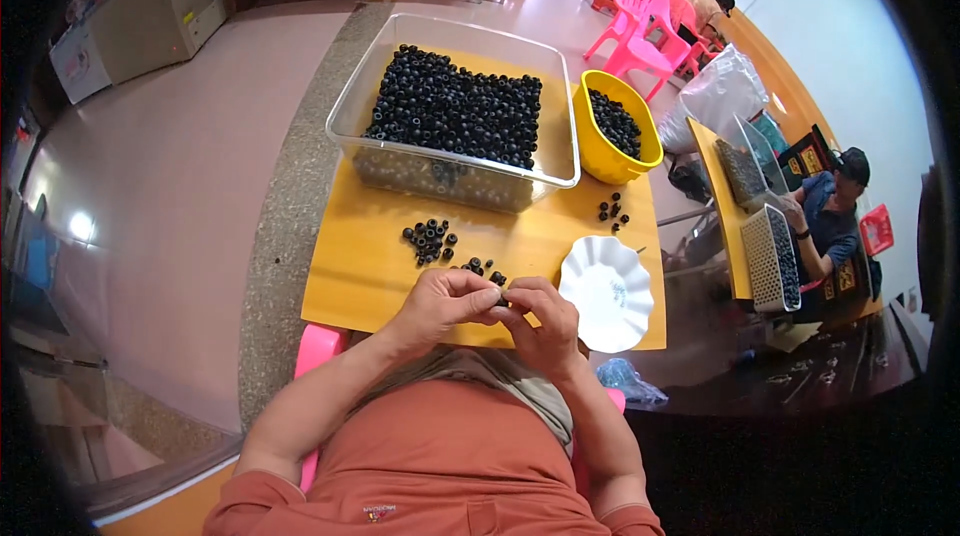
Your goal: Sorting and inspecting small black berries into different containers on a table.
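Both hands meet above the near edge of the yellow tabletop [370, 286]. My left hand [442, 304] pinches a small black part [502, 301] between thumb and fingertips. The fingers of my right hand [545, 324] close on the same part from the other side, and they hide most of it. Just beyond my fingertips lie a few loose black ring-shaped parts [475, 266]. A bigger cluster of black ring-shaped parts [430, 239] sits behind them, to the left. Right of my right hand is a white scalloped dish [592, 304] with tiny pale bits in it.
A clear plastic bin [400, 164] full of black parts stands at the back of the table. Beside it is a yellow tub [598, 158], also holding black parts. Several loose parts [610, 208] lie before the tub. At right, another person [835, 216] sits by a perforated basket [765, 266].
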The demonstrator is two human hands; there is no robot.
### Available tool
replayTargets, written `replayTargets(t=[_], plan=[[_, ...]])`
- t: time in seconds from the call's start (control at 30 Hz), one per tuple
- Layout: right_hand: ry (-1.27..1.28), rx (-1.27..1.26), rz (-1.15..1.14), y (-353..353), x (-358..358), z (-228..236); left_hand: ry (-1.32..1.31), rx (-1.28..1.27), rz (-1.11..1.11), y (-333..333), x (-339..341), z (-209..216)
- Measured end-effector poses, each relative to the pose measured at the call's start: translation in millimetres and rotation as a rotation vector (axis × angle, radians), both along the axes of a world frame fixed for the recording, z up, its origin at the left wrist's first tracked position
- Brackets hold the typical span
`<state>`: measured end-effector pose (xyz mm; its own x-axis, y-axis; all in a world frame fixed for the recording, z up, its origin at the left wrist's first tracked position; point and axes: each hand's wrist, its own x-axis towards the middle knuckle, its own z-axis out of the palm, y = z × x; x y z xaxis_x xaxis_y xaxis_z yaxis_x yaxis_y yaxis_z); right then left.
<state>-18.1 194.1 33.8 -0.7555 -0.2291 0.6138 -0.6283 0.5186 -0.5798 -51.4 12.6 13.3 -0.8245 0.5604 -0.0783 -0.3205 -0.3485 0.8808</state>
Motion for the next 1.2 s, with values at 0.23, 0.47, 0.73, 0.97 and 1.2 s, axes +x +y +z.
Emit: replayTargets(t=[0.23, 0.47, 0.73, 0.97, 1.2], plan=[[-0.002, -0.007, -0.016, 5.3, 1.7, -5.5, 0.154, -0.095, 0.071, 7.4, 1.7, -6.8], [0.048, 0.135, -0.070, 2.4, 2.6, -2.9, 0.346, -0.296, 0.151, 7.2, 4.6, -3.3], [0.064, 0.154, -0.107, 3.2, 4.7, -0.1, -0.020, 0.085, 0.031, 11.9, 4.9, -8.8], [0.019, 0.070, -0.096, 0.3, 8.3, 7.8, 0.011, 0.065, 0.018, 13.0, 10.3, -6.2], [-0.088, -0.161, -0.081, 2.1, 8.6, -4.9, -0.156, 0.236, -0.015, 16.1, 11.3, -3.9]])
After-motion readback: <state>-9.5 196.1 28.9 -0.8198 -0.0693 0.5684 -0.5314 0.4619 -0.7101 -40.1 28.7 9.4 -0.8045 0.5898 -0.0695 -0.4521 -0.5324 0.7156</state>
